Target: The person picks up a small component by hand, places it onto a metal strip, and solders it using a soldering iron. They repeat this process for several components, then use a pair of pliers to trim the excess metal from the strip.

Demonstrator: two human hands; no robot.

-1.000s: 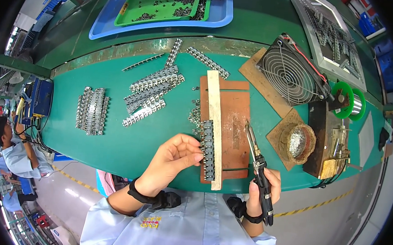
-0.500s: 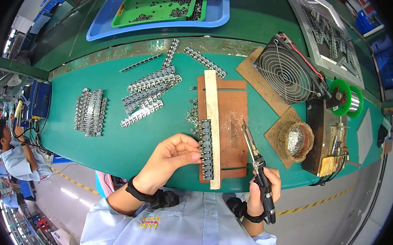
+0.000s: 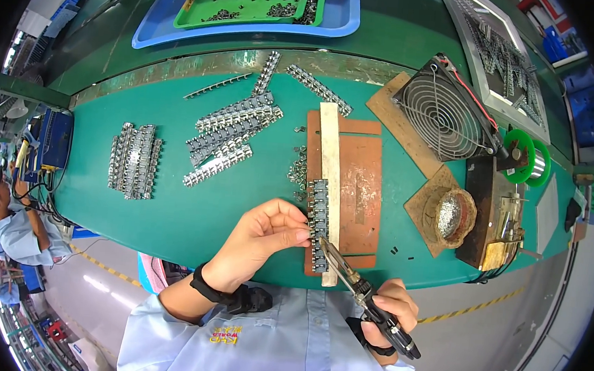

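Note:
My left hand pinches a strip of small black electronic components between thumb and fingers. The strip lies upright along the left side of a pale wooden bar, which rests on a reddish-brown board. A black-handled soldering iron is gripped in my right hand. Its tip is at the lower part of the strip, close to my left fingertips; whether it touches is too fine to tell. Small loose metal parts lie just left of the board.
More component strips lie on the green mat, stacked at left and scattered farther back. A fan, a bowl of metallic bits and a solder reel stand at right. Blue tray behind; a co-worker far left.
My right hand has lowered and tilted the soldering iron leftward, bringing its tip from above the brown board to the strip. My left hand keeps its pinch. The whole view has shifted slightly.

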